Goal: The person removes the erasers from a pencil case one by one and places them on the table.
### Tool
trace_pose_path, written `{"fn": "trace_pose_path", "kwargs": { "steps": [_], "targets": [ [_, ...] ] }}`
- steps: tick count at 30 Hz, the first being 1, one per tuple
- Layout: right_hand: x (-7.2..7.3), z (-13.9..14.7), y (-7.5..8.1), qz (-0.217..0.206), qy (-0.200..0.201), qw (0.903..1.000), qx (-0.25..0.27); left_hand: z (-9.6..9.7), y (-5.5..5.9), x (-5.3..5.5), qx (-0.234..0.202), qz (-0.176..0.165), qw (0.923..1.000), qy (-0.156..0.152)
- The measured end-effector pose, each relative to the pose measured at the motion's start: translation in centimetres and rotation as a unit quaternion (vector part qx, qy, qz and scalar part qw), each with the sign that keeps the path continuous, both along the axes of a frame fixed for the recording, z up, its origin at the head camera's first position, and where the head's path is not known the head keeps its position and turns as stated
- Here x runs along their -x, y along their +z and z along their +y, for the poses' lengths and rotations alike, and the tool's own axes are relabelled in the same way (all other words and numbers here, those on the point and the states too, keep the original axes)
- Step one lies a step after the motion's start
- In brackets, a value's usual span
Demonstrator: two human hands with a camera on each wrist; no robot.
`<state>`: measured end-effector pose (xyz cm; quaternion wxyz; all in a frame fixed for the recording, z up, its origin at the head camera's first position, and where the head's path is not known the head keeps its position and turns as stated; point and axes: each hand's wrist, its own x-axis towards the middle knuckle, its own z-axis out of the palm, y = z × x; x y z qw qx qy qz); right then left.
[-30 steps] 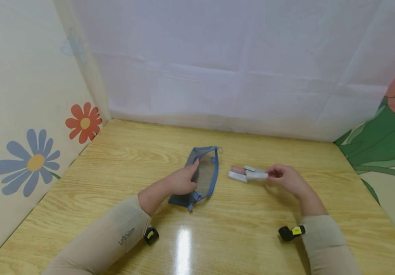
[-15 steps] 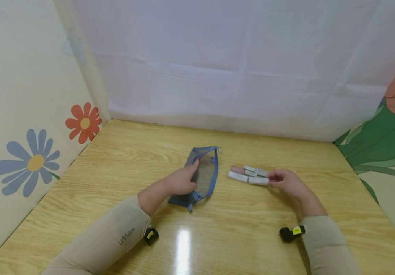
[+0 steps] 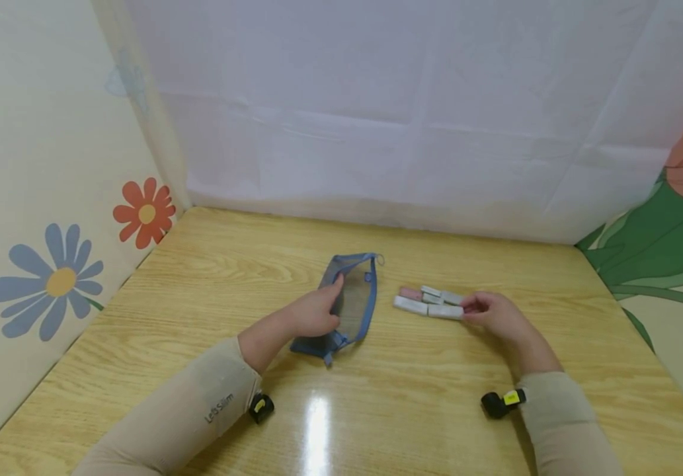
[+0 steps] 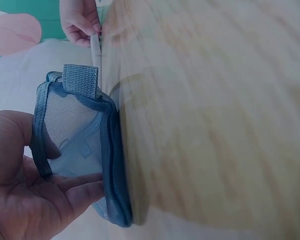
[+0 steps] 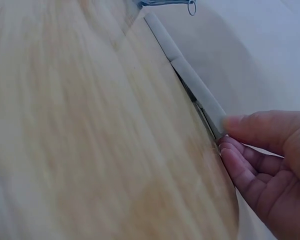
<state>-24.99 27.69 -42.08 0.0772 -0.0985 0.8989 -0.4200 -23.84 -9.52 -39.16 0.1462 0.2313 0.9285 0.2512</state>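
A blue-trimmed mesh zip pouch (image 3: 371, 311) lies on the table with its mouth agape toward the right. My left hand (image 3: 317, 312) holds it at the mouth, thumb at one rim and fingers low near the other in the left wrist view. Right of it, several short flat whitish bars (image 3: 410, 305) and a pink piece (image 3: 410, 293) lie together in a low cluster. My right hand (image 3: 498, 317) pinches the right end of this cluster. In the right wrist view, thumb and fingers grip the end of a pale bar (image 5: 200, 90), raised slightly there; its exact kind is unclear.
The wooden table (image 3: 401, 410) runs back to a white sheet (image 3: 377, 132). Flower-printed panels stand at left and right. A metal ring (image 5: 192, 7) hangs at the pouch's far corner. Each sleeve carries a small black wrist camera (image 3: 262, 408).
My right hand has lowered a whitish bar into line with the front one, and the cluster now lies neatly in rows. The left hand and pouch have stayed in place.
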Motion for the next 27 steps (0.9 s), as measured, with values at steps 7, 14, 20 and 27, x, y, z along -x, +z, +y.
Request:
{"fn": "trace_pose_path", "kwargs": {
  "steps": [7, 14, 20, 27],
  "targets": [
    [0.22, -0.24, -0.18, 0.008, -0.011, 0.9998, -0.014, 0.00, 0.15, -0.08, -0.005, -0.016, 0.9998, 0.005],
    [0.42, -0.33, -0.35, 0.007, -0.019, 0.9997, -0.015, 0.04, 0.34, -0.20, -0.003, -0.020, 0.9998, 0.007],
    [0.54, -0.07, -0.40, 0.004, -0.023, 0.9996, -0.015, 0.18, 0.29, -0.10, -0.001, -0.015, 0.9999, 0.005],
    [0.52, 0.02, 0.03, -0.021, -0.032, 0.9992, -0.011, 0.38, 0.21, 0.01, 0.011, 0.001, 0.9999, 0.001]
  ]
}}
